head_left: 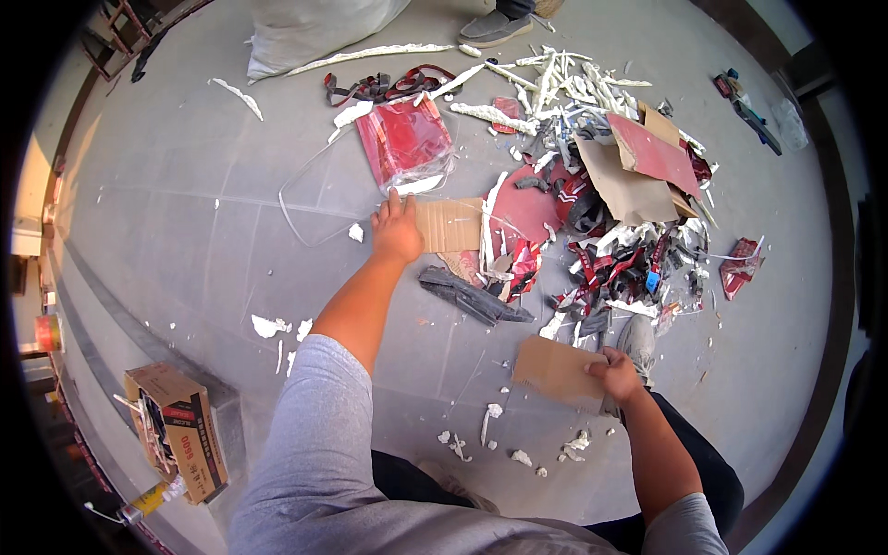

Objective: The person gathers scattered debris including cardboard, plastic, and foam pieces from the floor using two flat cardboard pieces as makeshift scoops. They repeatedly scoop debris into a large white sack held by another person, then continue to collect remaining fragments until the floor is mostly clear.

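My left hand [398, 229] reaches down to the floor with its fingers stretched out and slightly apart. It touches the left end of a flat corrugated cardboard piece [450, 225], just below a red plastic-covered sheet [404, 141]. A brown cardboard piece [558, 372] is pinched at its right end by my right hand [618, 377], held above the floor near my right shoe [638, 344]. Between the hands lies a dark grey folded strip [474, 296], beside torn red and white scraps [525, 266].
To the right spreads a scrap heap of white foam strips [564, 83], red-black straps [618, 273] and larger cardboard sheets [631, 176]. A white sack [314, 32] and another person's shoe [497, 30] are at the far side. An open carton [180, 421] stands lower left.
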The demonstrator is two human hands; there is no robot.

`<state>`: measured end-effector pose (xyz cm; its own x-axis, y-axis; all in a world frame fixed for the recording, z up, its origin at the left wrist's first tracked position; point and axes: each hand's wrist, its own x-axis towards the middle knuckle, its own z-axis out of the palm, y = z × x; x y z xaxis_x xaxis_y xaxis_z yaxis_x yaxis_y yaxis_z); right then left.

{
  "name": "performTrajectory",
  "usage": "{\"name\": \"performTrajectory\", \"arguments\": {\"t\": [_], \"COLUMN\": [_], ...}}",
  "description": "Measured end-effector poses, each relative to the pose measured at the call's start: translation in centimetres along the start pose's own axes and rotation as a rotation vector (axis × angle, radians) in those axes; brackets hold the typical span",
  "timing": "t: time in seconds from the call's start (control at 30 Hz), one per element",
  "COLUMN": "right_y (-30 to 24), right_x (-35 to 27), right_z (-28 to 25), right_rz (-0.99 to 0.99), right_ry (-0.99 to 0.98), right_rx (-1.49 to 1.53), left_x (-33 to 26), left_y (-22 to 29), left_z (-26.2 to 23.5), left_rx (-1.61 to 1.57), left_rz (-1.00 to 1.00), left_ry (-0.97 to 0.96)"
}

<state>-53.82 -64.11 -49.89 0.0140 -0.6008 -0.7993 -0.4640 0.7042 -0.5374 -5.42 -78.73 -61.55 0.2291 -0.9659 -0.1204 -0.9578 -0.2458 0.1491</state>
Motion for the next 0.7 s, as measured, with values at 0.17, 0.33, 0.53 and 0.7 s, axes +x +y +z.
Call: {"name": "performTrajectory", "arguments": {"t": [0.17,0.33,0.53,0.7], "right_y": [2.4,3.4,9.3,8.3], "right_x": [-0.4,0.4,4.7,4.5], "right_z": [1.4,1.8,-1.5,-0.6], "right_rz": [-0.051,-0.034,-0.086,-0.023], "right_ry": [0.016,-0.013,0.493,0.457], "right_rx": [-0.198,0.125,-0.261,-0.164], "left_x": [3.0,3.7,1.6,0.6], "left_y": [0.9,-1.5,-4.5,-7.8], "left_z": [-0.6,-0.1,1.6,1.9], "left_rx": [-0.053,-0.159,-0.301,-0.312], "left_rz": [0.007,-0.158,-0.264,-0.278], "left_ry": [-0.072,-0.161,-0.057,-0.054]}}
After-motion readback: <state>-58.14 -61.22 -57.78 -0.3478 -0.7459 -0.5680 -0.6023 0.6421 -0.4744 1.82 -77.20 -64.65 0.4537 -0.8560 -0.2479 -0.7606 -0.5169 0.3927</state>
